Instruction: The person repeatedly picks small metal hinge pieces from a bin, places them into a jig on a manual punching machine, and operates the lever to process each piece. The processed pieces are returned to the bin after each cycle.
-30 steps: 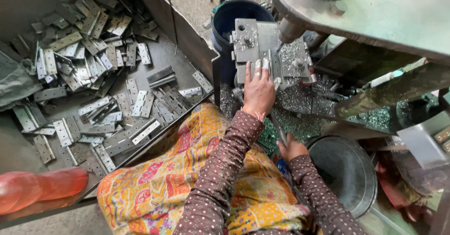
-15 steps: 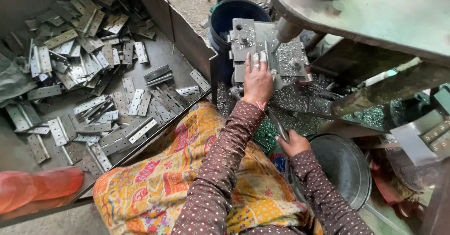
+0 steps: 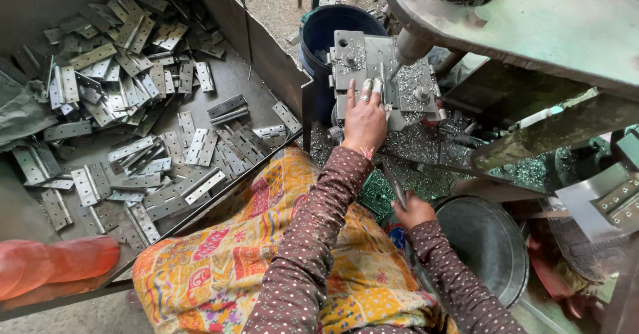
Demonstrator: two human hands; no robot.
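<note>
My left hand (image 3: 365,117) reaches forward and lies on the grey steel die block (image 3: 353,57) of a press, its fingertips pinching a small pale hinge plate (image 3: 377,85) against the block. Just to the right of it the press ram (image 3: 413,44) comes down at a slant. My right hand (image 3: 413,211) rests lower, near my lap, closed around a thin metal rod (image 3: 393,182) that points up towards the block. Both arms wear brown dotted sleeves.
A metal tray (image 3: 266,61) on the left holds several loose steel hinges (image 3: 133,94). A blue bucket (image 3: 326,31) stands behind the block. Metal shavings (image 3: 426,147) lie under the press. A round steel pan (image 3: 489,244) sits at the right; a patterned cloth (image 3: 219,267) covers my lap.
My left hand has slid forward from the block's near edge onto its top, carrying the plate. My right hand with the rod has stayed where it was.
</note>
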